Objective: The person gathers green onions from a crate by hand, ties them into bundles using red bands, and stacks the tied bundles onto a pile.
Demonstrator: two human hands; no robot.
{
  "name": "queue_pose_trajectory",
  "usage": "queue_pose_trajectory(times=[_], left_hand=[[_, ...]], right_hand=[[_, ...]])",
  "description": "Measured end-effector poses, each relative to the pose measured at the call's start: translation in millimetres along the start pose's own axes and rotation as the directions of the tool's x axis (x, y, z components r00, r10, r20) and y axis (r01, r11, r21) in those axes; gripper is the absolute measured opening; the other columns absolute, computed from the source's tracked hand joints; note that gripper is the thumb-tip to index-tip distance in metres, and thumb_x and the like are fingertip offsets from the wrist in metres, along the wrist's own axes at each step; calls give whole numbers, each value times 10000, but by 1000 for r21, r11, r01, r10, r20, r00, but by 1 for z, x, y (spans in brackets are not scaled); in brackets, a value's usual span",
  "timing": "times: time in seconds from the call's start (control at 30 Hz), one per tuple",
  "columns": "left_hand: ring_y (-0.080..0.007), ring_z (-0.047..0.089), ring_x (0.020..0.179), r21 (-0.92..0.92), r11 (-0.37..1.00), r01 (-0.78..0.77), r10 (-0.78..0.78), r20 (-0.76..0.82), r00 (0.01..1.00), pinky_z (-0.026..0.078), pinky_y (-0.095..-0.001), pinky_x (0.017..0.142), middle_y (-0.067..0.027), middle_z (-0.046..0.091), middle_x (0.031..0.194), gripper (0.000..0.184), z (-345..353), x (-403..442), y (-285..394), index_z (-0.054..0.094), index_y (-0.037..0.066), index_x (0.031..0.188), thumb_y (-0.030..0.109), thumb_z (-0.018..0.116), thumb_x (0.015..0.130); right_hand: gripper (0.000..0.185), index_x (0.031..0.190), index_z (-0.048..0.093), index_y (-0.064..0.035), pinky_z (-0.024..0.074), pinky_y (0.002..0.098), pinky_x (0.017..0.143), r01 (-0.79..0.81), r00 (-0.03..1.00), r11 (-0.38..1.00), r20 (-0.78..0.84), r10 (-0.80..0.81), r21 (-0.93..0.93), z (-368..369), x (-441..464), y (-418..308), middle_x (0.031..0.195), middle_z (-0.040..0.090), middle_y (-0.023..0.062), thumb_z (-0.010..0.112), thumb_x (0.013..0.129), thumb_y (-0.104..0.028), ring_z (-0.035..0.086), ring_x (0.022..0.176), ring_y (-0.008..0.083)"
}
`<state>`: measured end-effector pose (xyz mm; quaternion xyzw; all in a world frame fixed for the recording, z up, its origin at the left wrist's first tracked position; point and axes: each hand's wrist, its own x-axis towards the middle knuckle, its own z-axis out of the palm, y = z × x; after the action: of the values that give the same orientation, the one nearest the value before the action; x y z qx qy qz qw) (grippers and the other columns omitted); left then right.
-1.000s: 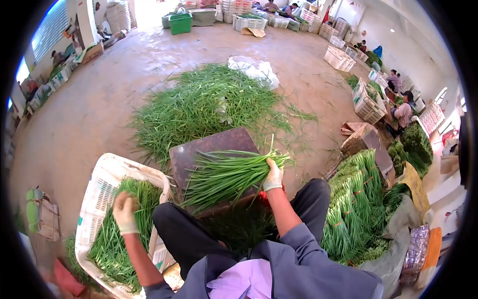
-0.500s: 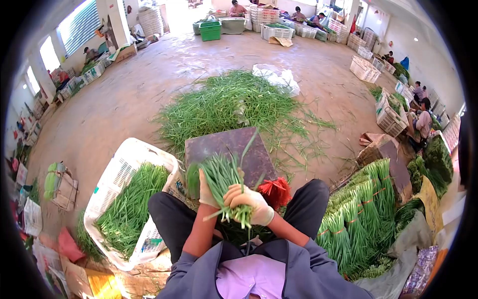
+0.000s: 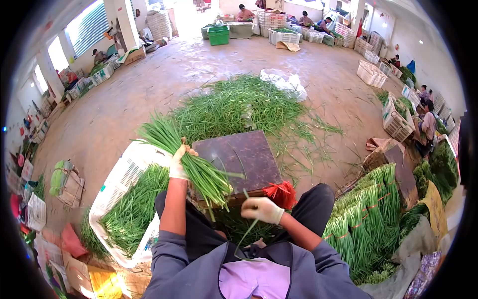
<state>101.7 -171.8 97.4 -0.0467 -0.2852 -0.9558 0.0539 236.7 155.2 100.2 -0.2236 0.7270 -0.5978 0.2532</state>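
My gloved left hand (image 3: 180, 163) is closed around a thick bunch of long green chive stalks (image 3: 205, 178). The bunch slants, its cut ends pointing down toward my lap and its tips toward the upper left. To the right of it, my gloved right hand (image 3: 262, 209) has curled fingers and is apart from the bunch. A thin loose chive stalk (image 3: 247, 233) passes through those fingers and hangs below them. Just beyond both hands stands a dark flat-topped block (image 3: 261, 167) with stray stalks on it. Red ties (image 3: 281, 194) hang at its near right corner.
A white crate (image 3: 110, 192) holding green stalks stands at my left. Tied bundles (image 3: 356, 229) are stacked at my right. A loose green heap (image 3: 239, 107) covers the floor beyond the block. Other people sit among crates along the walls, and a green crate (image 3: 218, 35) stands far back.
My left hand has carried the bunch left and away from me, tilting it. My right hand has let go of the bunch and moved right, a single stalk in its fingers.
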Motion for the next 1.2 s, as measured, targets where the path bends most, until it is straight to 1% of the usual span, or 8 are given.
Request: queue_pose_trajectory(times=[0.13, 0.37, 0.43, 0.6, 0.8, 1.0, 1.17, 1.2], left_hand=[[-245, 640, 875, 52, 998, 39, -40, 9, 999, 512, -441, 860, -41, 649, 871, 343, -7, -17, -15, 557, 73, 1210, 88, 671, 887], [-254, 643, 893, -142, 980, 142, -140, 22, 990, 521, -434, 853, -52, 661, 891, 280, -23, -22, -17, 601, 74, 1138, 78, 684, 870], [-247, 637, 878, -54, 994, 96, -94, 34, 995, 518, -422, 838, -46, 657, 893, 264, -35, -21, -8, 610, 69, 1126, 88, 687, 874], [-269, 635, 754, 99, 994, 55, -56, 9, 998, 534, -420, 725, -96, 647, 830, 326, -22, -26, 0, 596, 12, 1084, 123, 755, 821], [-257, 610, 750, 21, 999, 40, -41, 85, 996, 498, -418, 725, -108, 632, 820, 332, -32, -18, 7, 581, -6, 1072, 75, 742, 794], [-256, 610, 879, 350, 934, 72, -145, 186, 972, 474, -389, 840, -111, 625, 857, 245, -14, -30, 1, 577, 13, 973, 149, 685, 801], [-348, 445, 1349, 308, 951, -37, -69, 325, 943, 376, -500, 1106, -269, 483, 1422, 255, -2, -28, -29, 653, 30, 943, 148, 773, 751], [-331, 391, 1387, 310, 947, -80, -55, 402, 914, 364, -475, 1124, -248, 430, 1472, 347, -21, -22, -31, 633, 11, 1140, 100, 711, 814]], right_hand=[[286, 1054, 669, -3, 532, 316, 803, 187, 855, 959, -447, -265, -212, 14, 53, -29, 943, 706, 159, 708, 877, -224, 687, 831, 225], [313, 1050, 611, -52, 524, 448, 677, 270, 750, 693, -305, -587, -669, 47, 123, 7, 767, 641, 150, 685, 870, -298, 643, 753, 376], [239, 951, 586, -56, 508, 481, 651, 136, 918, 661, -157, -365, -737, 45, 112, 31, 775, 651, 167, 611, 923, -291, 649, 744, 386], [245, 888, 558, -61, 492, 499, 622, 40, 953, 671, -174, -249, -740, 45, 78, 71, 726, 641, 182, 554, 968, -293, 641, 705, 396], [699, 1346, 527, -117, 516, 466, 868, -131, 940, 682, 128, 316, -720, 9, 77, 21, 1067, 687, 232, 720, 798, -505, 661, 999, 394], [705, 1325, 524, -60, 527, 418, 874, 14, 963, 824, -215, -164, -567, -15, 102, -35, 1141, 663, 218, 765, 773, -427, 649, 1043, 377], [531, 1272, 538, -37, 500, 425, 915, 225, 932, 900, -188, -311, -372, 38, 148, -8, 1132, 637, 245, 686, 833, -296, 631, 1058, 378], [531, 1272, 538, -37, 500, 425, 915, 230, 929, 898, -192, -318, -374, 35, 149, -3, 1132, 637, 245, 686, 833, -296, 631, 1058, 378]])
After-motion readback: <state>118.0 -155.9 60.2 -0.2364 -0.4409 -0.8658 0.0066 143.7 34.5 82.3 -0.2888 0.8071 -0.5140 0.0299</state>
